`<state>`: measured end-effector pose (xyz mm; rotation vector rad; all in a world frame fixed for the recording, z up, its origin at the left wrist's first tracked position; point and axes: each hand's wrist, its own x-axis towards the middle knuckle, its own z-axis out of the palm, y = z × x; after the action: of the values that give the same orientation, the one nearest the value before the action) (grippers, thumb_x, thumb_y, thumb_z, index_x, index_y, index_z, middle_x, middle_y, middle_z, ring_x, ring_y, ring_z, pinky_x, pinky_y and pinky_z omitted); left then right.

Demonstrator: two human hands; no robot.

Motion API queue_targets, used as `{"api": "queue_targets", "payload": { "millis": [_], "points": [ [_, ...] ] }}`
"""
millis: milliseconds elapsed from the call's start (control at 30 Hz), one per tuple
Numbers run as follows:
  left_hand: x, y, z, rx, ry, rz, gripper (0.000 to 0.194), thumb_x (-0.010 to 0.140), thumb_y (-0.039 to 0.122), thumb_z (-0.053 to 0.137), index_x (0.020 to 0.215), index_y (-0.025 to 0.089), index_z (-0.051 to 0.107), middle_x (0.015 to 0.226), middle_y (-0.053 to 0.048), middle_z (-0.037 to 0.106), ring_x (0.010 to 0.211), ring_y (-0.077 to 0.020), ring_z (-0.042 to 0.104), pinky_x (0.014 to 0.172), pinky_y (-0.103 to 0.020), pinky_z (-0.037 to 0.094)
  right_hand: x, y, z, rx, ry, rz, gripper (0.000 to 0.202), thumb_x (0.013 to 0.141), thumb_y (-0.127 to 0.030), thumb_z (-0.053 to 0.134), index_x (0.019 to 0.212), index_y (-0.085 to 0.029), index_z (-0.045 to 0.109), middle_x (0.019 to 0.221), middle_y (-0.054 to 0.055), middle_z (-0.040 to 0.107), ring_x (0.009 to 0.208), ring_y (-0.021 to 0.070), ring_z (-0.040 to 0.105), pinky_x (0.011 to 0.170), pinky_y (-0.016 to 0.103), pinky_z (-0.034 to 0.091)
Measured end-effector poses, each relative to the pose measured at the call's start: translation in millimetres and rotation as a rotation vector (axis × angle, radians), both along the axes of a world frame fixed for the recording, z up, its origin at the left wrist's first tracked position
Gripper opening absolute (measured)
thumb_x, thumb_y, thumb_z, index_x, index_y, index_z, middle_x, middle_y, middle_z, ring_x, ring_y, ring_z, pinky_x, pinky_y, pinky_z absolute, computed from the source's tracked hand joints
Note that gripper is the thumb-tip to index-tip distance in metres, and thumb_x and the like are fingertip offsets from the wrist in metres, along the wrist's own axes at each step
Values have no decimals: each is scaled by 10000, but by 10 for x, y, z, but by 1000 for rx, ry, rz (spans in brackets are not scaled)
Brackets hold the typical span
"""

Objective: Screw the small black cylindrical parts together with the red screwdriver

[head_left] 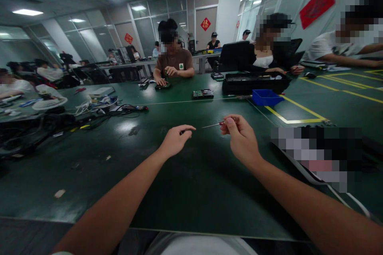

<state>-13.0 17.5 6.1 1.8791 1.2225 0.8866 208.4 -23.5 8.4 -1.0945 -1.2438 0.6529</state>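
The right hand point(243, 141) clasps a screwdriver point(221, 123) in its grip. Near the screwdriver's tip, the left hand's point(176, 140) grip is loosely parted.

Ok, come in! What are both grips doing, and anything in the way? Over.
Right grip: holding red-handled screwdriver. Left grip: open, near screwdriver tip. Blue bin: farther off, not between grips.

Green table point(179, 191) lies bare at near centre; cables point(44, 127) crowd left, blue bin point(266, 97) stands ahead right
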Motion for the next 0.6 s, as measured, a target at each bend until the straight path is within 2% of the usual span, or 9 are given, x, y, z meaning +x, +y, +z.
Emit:
{"api": "queue_targets", "payload": {
  "millis": [100,200,367,600],
  "points": [
    [-156,87,123,-154,-341,111,173,855,291,537,840,158,648,765,-11,579,563,-95,465,510,-234,324,12,8,-15,2,-18,8,250,954,-475,535,984,-239,611,828,22,660,746,186,630,694,353,535],
    [-420,124,260,-171,-515,218,186,883,330,565,820,154,561,771,3,534,578,-78,461,514,-214,331,21,10,-27,7,-40,16,243,963,-462,529,997,-238,617,841,24,665,747,186,630,691,351,529],
    [-1093,87,442,-180,-625,492,103,890,216,518,937,156,587,728,25,540,590,-77,478,539,-194,382,21,10,-29,-4,-50,17,236,967,-448,529,1001,-232,617,837,20,662,730,176,625,690,342,520],
    [-2203,-215,543,-50,-588,957,133,781,43,451,782,162,509,603,67,555,559,-76,503,552,-166,411,26,44,-71,-31,-56,23,250,967,-460,527,1012,-233,621,857,21,659,743,177,621,696,344,513]
  ]
}}
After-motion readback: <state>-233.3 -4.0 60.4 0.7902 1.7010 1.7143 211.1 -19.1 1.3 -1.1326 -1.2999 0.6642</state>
